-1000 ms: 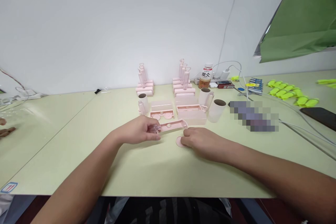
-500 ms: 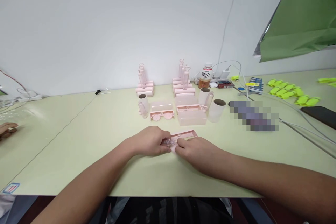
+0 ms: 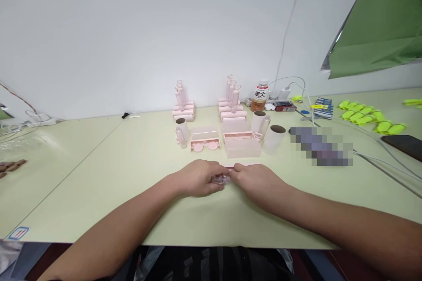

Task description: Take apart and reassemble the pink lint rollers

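One small pink tray (image 3: 229,167) lay right under your fingers, and you could see only a thin strip of it. Your left hand (image 3: 201,178) had its fingers and thumb wrapped around a clear piece (image 3: 220,179). Your right hand (image 3: 259,182) was curled up close to it; you could not tell what its fingertips pinched.

From your hands, at eleven o'clock, a second tray (image 3: 205,141) had round pink discs (image 3: 198,146) at its front and a clear cover (image 3: 205,132) just behind. At one o'clock, a third tray (image 3: 238,136) sat behind a cloudy box (image 3: 243,148). White tubes (image 3: 274,141) stood near one, two and between ten and eleven o'clock, with dark insides.

A second earlier, your hands were apart, and your right fingers were on a flat disc beside the tray. Now your hands had come together, and that disc was out of sight. Over at nine o'clock, another person's hand had gone from the brown blocks (image 3: 12,167).
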A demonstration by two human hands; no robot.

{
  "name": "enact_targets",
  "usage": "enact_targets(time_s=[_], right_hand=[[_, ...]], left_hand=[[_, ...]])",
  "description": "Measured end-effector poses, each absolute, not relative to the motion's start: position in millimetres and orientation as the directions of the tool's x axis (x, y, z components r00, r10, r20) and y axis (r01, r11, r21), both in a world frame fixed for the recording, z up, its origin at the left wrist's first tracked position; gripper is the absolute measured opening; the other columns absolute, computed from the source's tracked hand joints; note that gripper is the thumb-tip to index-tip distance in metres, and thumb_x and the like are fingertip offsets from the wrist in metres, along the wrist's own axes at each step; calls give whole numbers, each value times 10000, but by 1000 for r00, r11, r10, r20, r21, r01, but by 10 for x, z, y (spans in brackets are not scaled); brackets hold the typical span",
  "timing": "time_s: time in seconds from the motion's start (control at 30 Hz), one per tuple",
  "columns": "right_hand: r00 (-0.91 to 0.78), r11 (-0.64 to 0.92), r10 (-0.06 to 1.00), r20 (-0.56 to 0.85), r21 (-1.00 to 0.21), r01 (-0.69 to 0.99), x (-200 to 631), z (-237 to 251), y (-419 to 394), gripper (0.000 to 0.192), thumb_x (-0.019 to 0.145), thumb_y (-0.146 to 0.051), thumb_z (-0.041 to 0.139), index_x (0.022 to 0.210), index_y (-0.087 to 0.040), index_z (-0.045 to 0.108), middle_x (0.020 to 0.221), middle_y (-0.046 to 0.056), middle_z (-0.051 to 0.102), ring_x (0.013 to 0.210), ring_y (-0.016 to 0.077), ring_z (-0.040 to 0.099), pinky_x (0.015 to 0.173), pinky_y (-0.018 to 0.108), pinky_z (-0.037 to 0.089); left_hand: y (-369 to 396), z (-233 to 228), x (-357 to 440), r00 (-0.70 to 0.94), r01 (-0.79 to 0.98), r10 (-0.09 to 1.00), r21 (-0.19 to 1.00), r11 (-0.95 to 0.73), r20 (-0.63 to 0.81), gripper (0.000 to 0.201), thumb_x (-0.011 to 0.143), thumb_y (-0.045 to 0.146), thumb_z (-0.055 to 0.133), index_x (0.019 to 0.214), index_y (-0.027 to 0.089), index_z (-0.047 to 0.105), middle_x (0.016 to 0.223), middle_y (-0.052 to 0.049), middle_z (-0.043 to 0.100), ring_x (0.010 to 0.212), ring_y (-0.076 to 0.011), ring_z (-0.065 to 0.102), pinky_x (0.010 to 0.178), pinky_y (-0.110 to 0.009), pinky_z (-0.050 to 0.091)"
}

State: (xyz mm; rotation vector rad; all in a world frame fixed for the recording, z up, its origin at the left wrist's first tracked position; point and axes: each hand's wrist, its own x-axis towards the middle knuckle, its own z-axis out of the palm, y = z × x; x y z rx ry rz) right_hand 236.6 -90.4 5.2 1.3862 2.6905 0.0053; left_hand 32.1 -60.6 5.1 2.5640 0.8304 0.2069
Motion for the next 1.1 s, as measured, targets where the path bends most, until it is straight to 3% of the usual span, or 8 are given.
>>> enact_targets(time_s=[0.07,0.17,0.33,0.47,0.7,0.8,0.97,1.1], right_hand=[[-530,540,837,-137,51,840,2402,127,-871,253,916,-96,440,1021,-155,663,950,115,688,803,249,680,573,298,351],[-492,501,857,-153,26,865,2454,196,-820,263,953,-163,424,997,-173,684,974,118,695,848,265,680,591,298,357],[-463,460,875,-142,-51,886,2513,187,-760,240,918,-158,463,856,-165,695,952,114,699,853,250,667,606,291,353],[-461,464,880,-112,-3,886,2556,132,-730,273,935,-160,433,821,-155,681,873,113,689,772,238,655,577,290,318],[-553,553,833,5,-30,833,2548,134,-761,274,963,-225,405,851,-172,649,863,78,661,719,200,616,560,288,274],[-626,621,780,18,-144,770,2516,153,-830,220,942,-227,437,827,-171,616,883,71,661,755,187,605,589,280,304],[-546,472,837,30,-543,695,2415,145,-951,311,895,-491,548,935,-184,578,758,18,645,668,155,554,572,248,336],[-563,481,820,102,-656,582,2344,79,-974,219,858,-388,595,797,-179,573,728,12,635,645,137,534,574,242,353]], left_hand=[[-611,59,315,786,542,619,469,-697,10,504,817,249,594,1318,251,536,1083,-50,697,885,-199,630,723,-283,446],[-614,96,274,736,603,677,479,-638,-24,549,824,296,597,1363,253,500,1101,-59,698,899,-213,640,746,-304,463],[-593,174,189,678,648,735,476,-595,-5,316,839,347,579,1115,196,610,947,-51,687,801,-188,608,690,-289,443],[-586,200,170,647,650,761,489,-582,46,182,839,358,576,875,180,582,781,-15,618,674,-146,531,614,-261,391],[-574,165,182,649,640,758,490,-591,66,168,840,343,566,800,186,524,722,8,558,629,-126,467,593,-255,348],[-571,150,183,641,632,765,519,-576,68,175,837,347,565,791,191,499,711,16,538,628,-125,465,590,-253,350],[-701,104,286,635,645,771,521,-560,43,209,794,339,576,845,216,414,693,32,525,592,-133,471,525,-242,307],[-815,70,405,691,612,721,495,-617,45,233,779,325,561,908,217,400,772,1,605,622,-156,532,511,-245,285]])
